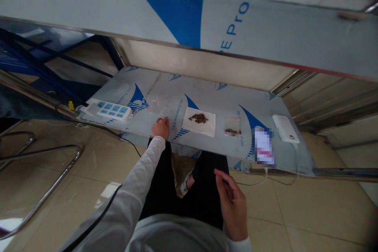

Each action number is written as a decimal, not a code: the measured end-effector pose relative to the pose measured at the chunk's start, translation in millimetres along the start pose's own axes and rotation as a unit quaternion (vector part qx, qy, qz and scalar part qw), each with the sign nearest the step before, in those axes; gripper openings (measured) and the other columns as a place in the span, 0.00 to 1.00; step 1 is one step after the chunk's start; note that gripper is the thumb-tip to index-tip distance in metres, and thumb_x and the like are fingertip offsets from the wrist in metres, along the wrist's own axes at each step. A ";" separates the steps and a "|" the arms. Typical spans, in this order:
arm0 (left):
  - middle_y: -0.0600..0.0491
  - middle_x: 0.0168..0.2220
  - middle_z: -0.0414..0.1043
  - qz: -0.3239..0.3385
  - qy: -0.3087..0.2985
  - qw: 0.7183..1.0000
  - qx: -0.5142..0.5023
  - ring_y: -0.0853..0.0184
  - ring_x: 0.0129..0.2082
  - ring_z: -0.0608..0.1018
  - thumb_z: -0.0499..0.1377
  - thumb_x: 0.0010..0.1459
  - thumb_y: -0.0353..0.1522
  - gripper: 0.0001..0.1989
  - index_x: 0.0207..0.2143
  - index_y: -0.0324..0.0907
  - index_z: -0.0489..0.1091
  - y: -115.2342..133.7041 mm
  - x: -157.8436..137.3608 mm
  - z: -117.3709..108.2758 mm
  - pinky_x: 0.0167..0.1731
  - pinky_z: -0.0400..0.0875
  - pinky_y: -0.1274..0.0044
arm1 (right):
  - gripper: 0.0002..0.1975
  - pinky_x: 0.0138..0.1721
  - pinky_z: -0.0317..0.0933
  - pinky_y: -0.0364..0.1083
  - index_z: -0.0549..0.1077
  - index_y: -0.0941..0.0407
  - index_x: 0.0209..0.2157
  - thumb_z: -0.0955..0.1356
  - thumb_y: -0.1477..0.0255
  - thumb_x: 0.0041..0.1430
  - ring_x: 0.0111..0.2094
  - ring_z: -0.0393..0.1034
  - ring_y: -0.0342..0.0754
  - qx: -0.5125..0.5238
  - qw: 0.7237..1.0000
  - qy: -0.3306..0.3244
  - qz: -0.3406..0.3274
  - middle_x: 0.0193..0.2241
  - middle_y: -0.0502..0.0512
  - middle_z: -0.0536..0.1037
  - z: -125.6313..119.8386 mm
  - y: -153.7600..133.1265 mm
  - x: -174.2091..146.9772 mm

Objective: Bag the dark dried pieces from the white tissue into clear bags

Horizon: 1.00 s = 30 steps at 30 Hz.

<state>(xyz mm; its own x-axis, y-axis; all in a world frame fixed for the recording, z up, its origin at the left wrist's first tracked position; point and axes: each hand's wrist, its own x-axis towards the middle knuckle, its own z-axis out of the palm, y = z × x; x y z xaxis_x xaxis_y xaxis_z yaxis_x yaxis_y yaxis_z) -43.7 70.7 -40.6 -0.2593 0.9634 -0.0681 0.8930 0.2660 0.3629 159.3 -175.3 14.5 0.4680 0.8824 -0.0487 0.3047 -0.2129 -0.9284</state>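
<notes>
My left hand rests at the front edge of the metal shelf with its fingers curled closed; whatever it may hold is hidden. Just beyond it lie clear plastic bags. To its right, a heap of small dark brown screw-like pieces sits on a white paper sheet. Farther right is a small clear bag with similar pieces inside. My right hand hangs above my lap, in front of the shelf edge. Its fingers are loosely bent, thumb apart from them, and nothing shows in it.
The film-covered shelf carries a white power strip at left. A phone and a white power bank with cables lie at right. A higher metal beam crosses above. A chair frame stands at left.
</notes>
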 end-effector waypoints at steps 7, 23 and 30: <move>0.45 0.43 0.73 0.028 0.013 0.999 0.010 0.59 0.38 0.77 0.48 0.63 0.38 0.17 0.42 0.45 0.75 -2.6 -15.8 2.3 0.35 0.66 0.73 | 0.12 0.44 0.67 0.53 0.76 0.53 0.40 0.66 0.64 0.58 0.43 0.73 0.54 0.015 0.999 -0.047 -0.021 0.42 0.59 0.79 -1.1 -10.1 21.0; 0.44 0.45 0.68 -0.030 0.039 0.999 -0.024 0.60 0.37 0.76 0.57 0.57 0.38 0.14 0.45 0.44 0.72 -13.4 10.3 -13.2 0.33 0.67 0.73 | 0.12 0.39 0.70 0.49 0.76 0.53 0.39 0.66 0.63 0.59 0.39 0.76 0.52 0.036 0.990 -0.134 0.000 0.38 0.58 0.80 22.8 -21.3 3.8; 0.47 0.48 0.67 0.020 0.084 0.994 -0.064 0.66 0.32 0.75 0.56 0.58 0.36 0.14 0.46 0.45 0.72 -11.3 -19.6 -31.0 0.34 0.66 0.75 | 0.11 0.40 0.69 0.49 0.75 0.53 0.40 0.64 0.65 0.61 0.39 0.75 0.51 0.015 0.990 -0.135 -0.039 0.38 0.57 0.79 22.4 -21.6 15.7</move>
<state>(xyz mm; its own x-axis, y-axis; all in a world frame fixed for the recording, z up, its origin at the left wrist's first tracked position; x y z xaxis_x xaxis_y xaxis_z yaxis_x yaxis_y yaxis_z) -60.1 47.8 -14.6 -0.2911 0.9513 0.1013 0.8529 0.2101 0.4779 141.5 -147.4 25.5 0.2044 0.9765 -0.0688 0.3050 -0.1303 -0.9434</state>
